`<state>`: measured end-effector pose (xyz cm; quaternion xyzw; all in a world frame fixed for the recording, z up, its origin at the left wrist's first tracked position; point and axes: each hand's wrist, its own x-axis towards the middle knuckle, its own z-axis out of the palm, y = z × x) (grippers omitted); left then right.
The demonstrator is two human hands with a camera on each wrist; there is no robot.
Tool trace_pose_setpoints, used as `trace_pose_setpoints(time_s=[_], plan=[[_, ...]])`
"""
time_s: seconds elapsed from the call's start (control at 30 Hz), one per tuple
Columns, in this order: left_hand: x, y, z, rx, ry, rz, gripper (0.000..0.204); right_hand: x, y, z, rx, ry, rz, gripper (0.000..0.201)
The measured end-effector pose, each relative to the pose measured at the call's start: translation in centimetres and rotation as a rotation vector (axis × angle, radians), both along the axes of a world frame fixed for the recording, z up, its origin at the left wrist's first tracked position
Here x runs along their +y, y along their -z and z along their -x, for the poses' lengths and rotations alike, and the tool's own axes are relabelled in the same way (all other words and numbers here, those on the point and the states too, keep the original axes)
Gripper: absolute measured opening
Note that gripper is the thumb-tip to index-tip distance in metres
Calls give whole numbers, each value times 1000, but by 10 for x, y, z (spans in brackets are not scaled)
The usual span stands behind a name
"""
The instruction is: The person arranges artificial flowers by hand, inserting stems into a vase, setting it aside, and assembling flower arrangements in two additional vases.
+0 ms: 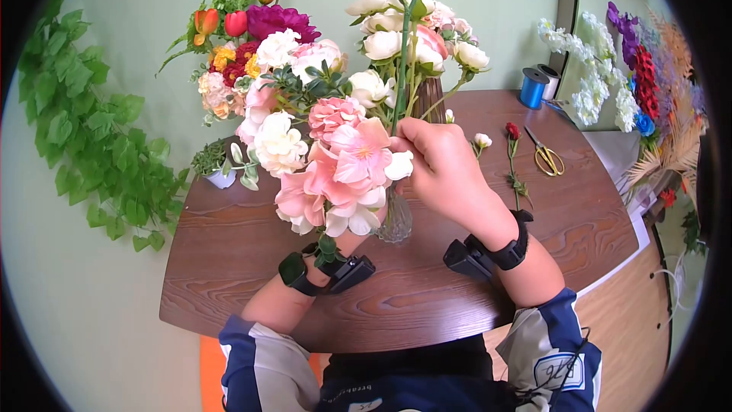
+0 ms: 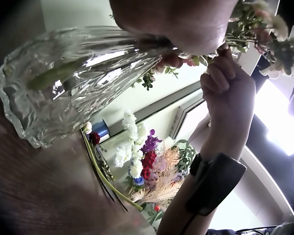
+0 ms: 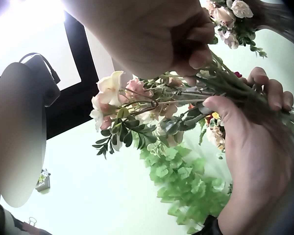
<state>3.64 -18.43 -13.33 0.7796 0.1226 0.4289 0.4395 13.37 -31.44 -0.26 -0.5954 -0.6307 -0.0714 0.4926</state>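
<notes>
Pink and white artificial flowers (image 1: 335, 160) spread from a clear ribbed glass vase (image 2: 73, 83) on the table. My left hand (image 3: 255, 156) curls around the stems and the vase's neck; in the head view the blooms hide most of it. My right hand (image 1: 442, 168) is just right of the bouquet, its fingers curled, pinching a long green stem (image 1: 402, 69). That stem rises past the top of the head view, with a leaf near the upper edge. Inside the vase, a green stem end (image 2: 54, 76) shows through the glass.
Behind stand a vase of white and pink flowers (image 1: 381, 44) and a bright mixed arrangement (image 1: 282, 23). A red flower (image 1: 512, 131), a small white flower (image 1: 482, 140), gold-handled scissors (image 1: 547, 159) and ribbon spools (image 1: 532, 88) occupy the right side. A small potted plant (image 1: 219, 175) is at left.
</notes>
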Motion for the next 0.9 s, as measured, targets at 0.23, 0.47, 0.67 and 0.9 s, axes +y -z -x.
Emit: trace_pose_setpoints(time_s=[0.23, 0.47, 0.67, 0.9], plan=[[-22, -34, 6, 62, -221, -483, 19, -3, -5, 1, 82, -97, -5, 13], [-5, -12, -8, -40, 154, -9, 66, -3, -7, 4, 427, -204, 144, 16], [-8, -16, -6, -27, 234, 82, 60, 0, -2, 4, 386, -224, 142, 15], [0, -10, -4, 88, 57, -160, 56, 1, 3, -5, 156, -154, 230, 12]])
